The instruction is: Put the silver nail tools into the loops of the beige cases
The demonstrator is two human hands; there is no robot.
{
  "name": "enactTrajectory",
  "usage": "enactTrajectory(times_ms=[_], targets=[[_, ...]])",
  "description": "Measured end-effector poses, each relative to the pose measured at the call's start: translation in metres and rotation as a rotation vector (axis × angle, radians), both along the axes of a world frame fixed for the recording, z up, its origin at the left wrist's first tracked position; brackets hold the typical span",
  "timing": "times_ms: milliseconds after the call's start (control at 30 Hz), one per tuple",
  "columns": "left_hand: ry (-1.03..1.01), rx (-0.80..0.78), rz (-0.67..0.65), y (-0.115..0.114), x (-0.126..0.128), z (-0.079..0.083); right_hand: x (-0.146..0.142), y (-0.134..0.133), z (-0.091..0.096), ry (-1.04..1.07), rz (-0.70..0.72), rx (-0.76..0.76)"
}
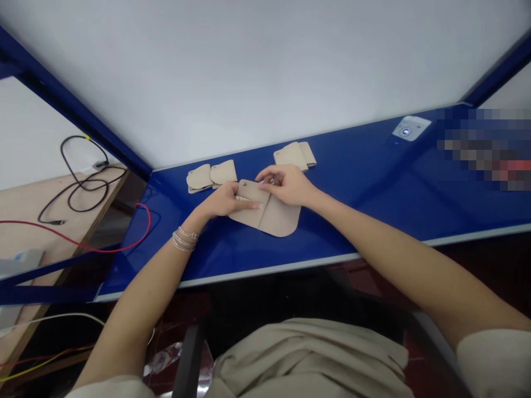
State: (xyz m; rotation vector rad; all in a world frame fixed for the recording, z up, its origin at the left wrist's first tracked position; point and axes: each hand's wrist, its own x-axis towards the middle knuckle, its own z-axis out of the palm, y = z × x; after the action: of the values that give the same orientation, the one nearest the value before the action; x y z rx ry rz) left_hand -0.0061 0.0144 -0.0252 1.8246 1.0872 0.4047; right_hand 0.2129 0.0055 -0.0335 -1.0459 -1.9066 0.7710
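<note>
A beige leather-like pouch (284, 216) with a rounded flap lies on the blue table in front of me, flap spread to the right. A metal snap shows near its upper left corner. My left hand (226, 200) grips the pouch's left side, with the thumb lying flat across the front by a pale strip. At the upper edge, the curled fingers of my right hand (286, 183) are closed on the pouch, thumb and forefinger close together near a small shiny spot. The fingers partly hide that spot.
Behind my left hand lie two folded beige pouches (199, 177), and another beige folded stack (292, 155) sits behind my right hand. A white device (411, 128) stands at the back right. A red cable (143, 232) crosses the table's left end; a black cable (85, 177) lies beyond.
</note>
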Motion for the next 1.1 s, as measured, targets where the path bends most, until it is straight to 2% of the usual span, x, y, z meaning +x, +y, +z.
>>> enactTrajectory(times_ms=[300, 567, 1100], targets=[[-0.085, -0.073, -0.031, 0.0021, -0.0023, 0.0002, 0.0, -0.0013, 0.0019, -0.002, -0.002, 0.012], [-0.018, -0.003, 0.022, -0.002, 0.001, 0.0025, -0.0001, -0.0009, 0.0011, -0.01, 0.0, 0.01], [0.005, 0.042, 0.009, -0.0023, 0.0021, 0.0023, 0.0008, -0.0004, -0.0006, -0.009, 0.003, 0.008]])
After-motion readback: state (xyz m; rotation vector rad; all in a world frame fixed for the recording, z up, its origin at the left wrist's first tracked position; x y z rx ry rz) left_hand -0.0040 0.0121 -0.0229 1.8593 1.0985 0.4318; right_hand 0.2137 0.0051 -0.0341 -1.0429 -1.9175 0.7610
